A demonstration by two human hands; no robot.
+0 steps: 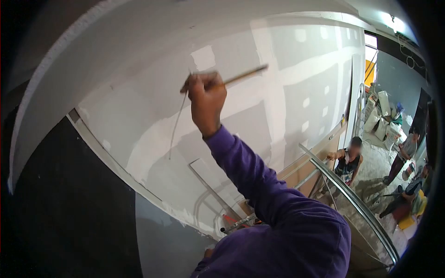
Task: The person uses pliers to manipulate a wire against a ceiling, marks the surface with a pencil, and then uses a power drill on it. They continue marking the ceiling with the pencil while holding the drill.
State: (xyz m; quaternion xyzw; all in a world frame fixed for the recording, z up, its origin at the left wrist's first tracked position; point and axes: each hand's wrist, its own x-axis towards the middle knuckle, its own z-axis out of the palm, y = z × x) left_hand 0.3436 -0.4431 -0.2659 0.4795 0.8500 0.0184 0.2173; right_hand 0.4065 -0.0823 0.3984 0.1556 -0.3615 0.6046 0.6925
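Observation:
My right hand [206,99] is raised in front of the grey plasterboard wall [236,113], its purple sleeve reaching up from the lower right. Its fingers are closed around a slim yellow-brown pencil [245,76], whose dark, blurred end sticks out to the right. From the fingertips a thin dark line [177,123], like a string or wire, runs down and ends in a small tip. Low in the view, a small patch of my left hand [209,253] shows beside the purple top; its fingers are hidden.
White filler strips and patches [202,58] mark the wall. A curved ceiling edge [34,88] hangs at left. Metal rails [354,199] cross the lower right. Below, one person [350,162] stands near the wall, others farther right, near piled sacks [381,127].

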